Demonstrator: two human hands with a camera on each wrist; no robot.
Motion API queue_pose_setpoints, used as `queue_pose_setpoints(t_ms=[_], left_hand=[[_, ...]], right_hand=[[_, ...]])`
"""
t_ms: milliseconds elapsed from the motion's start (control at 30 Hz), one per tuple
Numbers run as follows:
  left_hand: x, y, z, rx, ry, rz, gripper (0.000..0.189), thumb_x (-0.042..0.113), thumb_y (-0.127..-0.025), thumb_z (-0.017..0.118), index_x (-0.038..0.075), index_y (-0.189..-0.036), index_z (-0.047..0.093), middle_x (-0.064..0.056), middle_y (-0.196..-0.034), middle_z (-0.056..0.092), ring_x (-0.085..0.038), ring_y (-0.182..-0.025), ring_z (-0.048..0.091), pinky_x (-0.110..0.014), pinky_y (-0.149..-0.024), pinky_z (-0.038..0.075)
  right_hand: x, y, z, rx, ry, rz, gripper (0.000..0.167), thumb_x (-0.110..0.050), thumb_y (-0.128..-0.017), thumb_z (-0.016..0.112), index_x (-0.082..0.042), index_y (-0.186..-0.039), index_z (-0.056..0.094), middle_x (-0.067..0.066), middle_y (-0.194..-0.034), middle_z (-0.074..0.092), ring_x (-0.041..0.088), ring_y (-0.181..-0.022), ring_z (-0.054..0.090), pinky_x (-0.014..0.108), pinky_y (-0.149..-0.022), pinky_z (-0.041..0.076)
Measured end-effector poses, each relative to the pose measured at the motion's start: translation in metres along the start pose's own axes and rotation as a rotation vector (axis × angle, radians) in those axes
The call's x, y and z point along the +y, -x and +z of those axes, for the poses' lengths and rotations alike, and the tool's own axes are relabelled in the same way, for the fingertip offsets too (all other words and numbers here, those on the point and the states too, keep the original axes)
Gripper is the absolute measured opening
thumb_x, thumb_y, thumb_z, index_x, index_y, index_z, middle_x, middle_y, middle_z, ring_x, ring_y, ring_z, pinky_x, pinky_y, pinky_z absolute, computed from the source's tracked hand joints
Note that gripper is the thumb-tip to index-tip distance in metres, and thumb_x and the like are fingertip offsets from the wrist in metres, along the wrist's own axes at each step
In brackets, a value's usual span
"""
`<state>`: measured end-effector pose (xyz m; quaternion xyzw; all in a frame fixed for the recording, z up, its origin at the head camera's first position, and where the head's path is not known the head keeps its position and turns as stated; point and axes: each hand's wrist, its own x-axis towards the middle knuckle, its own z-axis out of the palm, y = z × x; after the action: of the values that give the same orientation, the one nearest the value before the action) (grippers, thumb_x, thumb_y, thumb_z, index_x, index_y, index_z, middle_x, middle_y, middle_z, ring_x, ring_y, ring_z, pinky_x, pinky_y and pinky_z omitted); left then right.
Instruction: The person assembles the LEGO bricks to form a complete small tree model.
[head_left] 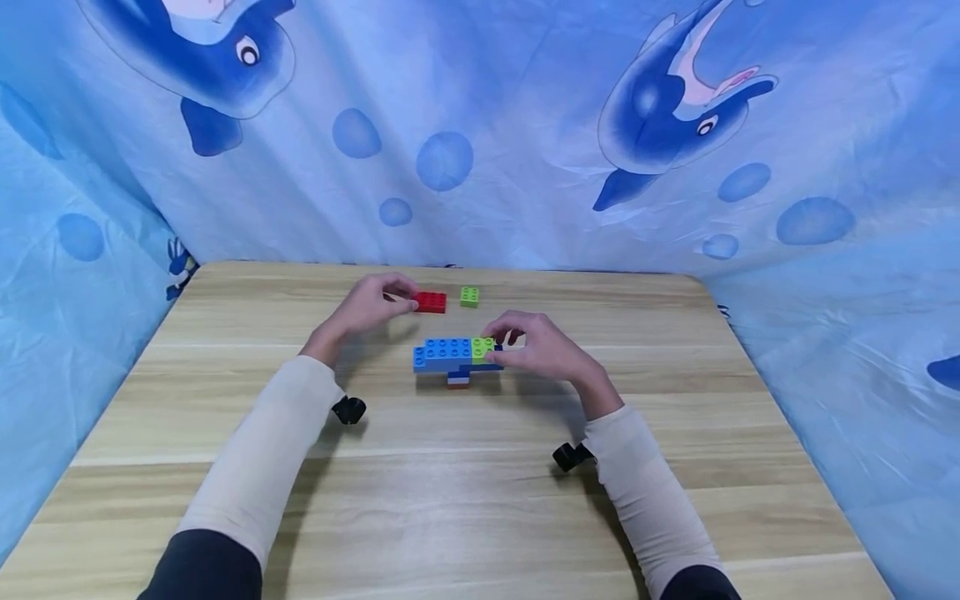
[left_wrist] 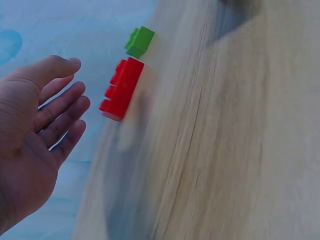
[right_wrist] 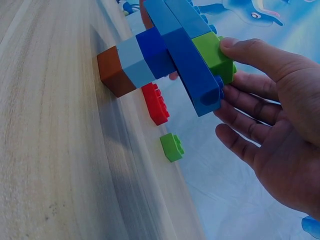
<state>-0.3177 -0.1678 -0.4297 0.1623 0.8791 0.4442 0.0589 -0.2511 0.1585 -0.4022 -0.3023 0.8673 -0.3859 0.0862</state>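
Observation:
A toy-brick structure stands on the table, with a stem of brown, white and dark blue bricks (right_wrist: 154, 52) under wide blue bricks (head_left: 447, 350). On its right end sits a lime green brick (right_wrist: 214, 54), which my right hand (head_left: 542, 346) pinches between thumb and fingers. My left hand (left_wrist: 42, 112) is beside a red brick (left_wrist: 122, 89), its fingers loosely bent and holding nothing. A small gap shows between that hand and the red brick in the left wrist view. To the right of the red brick lies a loose green brick (head_left: 469, 297).
The wooden table (head_left: 450, 500) runs back to a blue curtain (head_left: 510, 225) printed with dolphins and bubbles. Both loose bricks lie near the table's far edge, behind the brick structure. A small black wrist device (head_left: 348, 409) hangs at the left sleeve, another (head_left: 572, 456) at the right.

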Motion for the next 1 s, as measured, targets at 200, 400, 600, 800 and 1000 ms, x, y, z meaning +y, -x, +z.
queue_pose_setpoints(t_ms=[200, 400, 600, 800, 1000], left_hand=[[-0.012, -0.011, 0.005, 0.001, 0.044, -0.057, 0.038, 0.018, -0.098, 0.070, 0.006, -0.133, 0.064, -0.018, -0.135, 0.065, -0.037, -0.125, 0.062, -0.051, -0.105, 0.052], [-0.024, -0.017, 0.013, 0.017, 0.058, -0.093, 0.043, 0.013, -0.096, 0.071, 0.007, -0.138, 0.060, -0.018, -0.140, 0.060, -0.036, -0.131, 0.057, -0.052, -0.111, 0.047], [-0.031, -0.021, 0.019, 0.043, 0.077, -0.093, 0.047, 0.012, -0.095, 0.071, 0.004, -0.140, 0.059, -0.020, -0.137, 0.061, -0.036, -0.128, 0.056, -0.051, -0.111, 0.045], [-0.033, -0.022, 0.019, 0.088, 0.060, -0.116, 0.044, 0.014, -0.096, 0.071, 0.005, -0.137, 0.062, -0.020, -0.135, 0.063, -0.035, -0.126, 0.058, -0.049, -0.109, 0.047], [-0.033, -0.019, 0.021, 0.078, 0.055, -0.127, 0.043, 0.016, -0.097, 0.070, 0.005, -0.137, 0.063, -0.019, -0.133, 0.064, -0.034, -0.123, 0.058, -0.048, -0.107, 0.049]], right_hand=[[0.001, -0.002, 0.001, -0.004, -0.003, -0.012, 0.030, -0.026, -0.090, 0.080, -0.015, -0.117, 0.074, -0.002, -0.109, 0.073, 0.024, -0.100, 0.064, 0.046, -0.091, 0.055], [0.001, -0.002, 0.000, -0.010, 0.003, -0.014, 0.031, -0.028, -0.090, 0.080, -0.016, -0.118, 0.073, -0.003, -0.110, 0.073, 0.022, -0.099, 0.064, 0.045, -0.091, 0.055], [0.001, -0.002, -0.001, -0.010, -0.009, -0.002, 0.031, -0.028, -0.090, 0.081, -0.017, -0.117, 0.074, -0.002, -0.109, 0.072, 0.023, -0.099, 0.064, 0.044, -0.091, 0.055], [0.000, -0.002, -0.001, -0.009, -0.009, -0.001, 0.031, -0.028, -0.090, 0.080, -0.016, -0.118, 0.073, -0.002, -0.109, 0.072, 0.027, -0.101, 0.064, 0.047, -0.092, 0.055], [0.001, -0.001, -0.001, -0.008, -0.011, 0.001, 0.032, -0.027, -0.090, 0.081, -0.016, -0.118, 0.073, -0.001, -0.110, 0.073, 0.023, -0.100, 0.064, 0.045, -0.092, 0.055]])
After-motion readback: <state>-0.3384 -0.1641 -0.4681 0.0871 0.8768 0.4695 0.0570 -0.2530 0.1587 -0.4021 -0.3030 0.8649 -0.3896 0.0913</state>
